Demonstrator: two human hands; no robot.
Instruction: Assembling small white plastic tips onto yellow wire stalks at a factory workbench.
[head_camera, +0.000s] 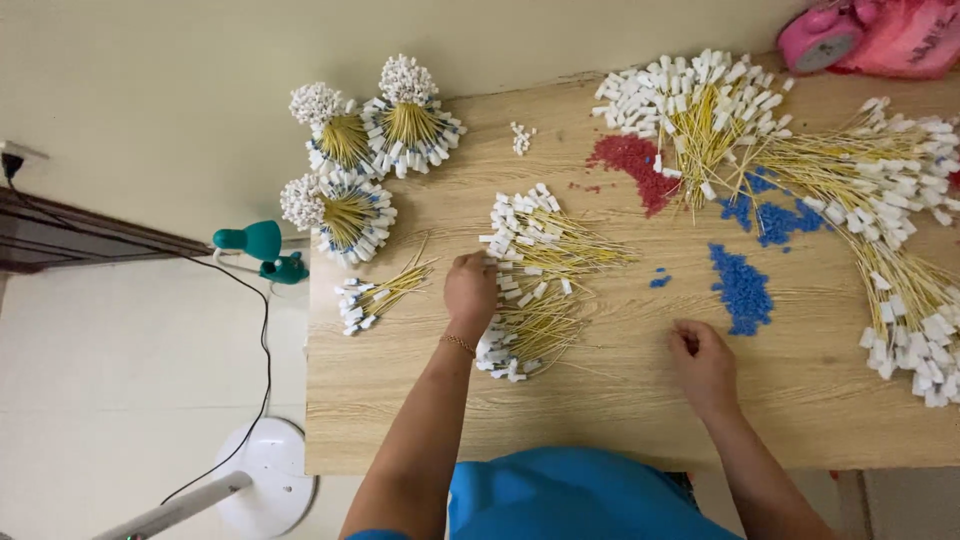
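At lower centre, the left hand (471, 287) rests palm down, fingers curled onto a loose pile of yellow wires (535, 290) with white plastic ends; they look light, thin and springy, easiest pinched mid-strand. Lower right, the right hand (703, 358) lies loosely closed on the wooden table (620, 410), seemingly empty. Beyond lie blue beads (741, 288).

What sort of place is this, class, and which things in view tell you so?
Probably a small home or workshop bench for hand assembly: a wooden table strewn with yellow wires, tied wire bundles and piles of blue beads.
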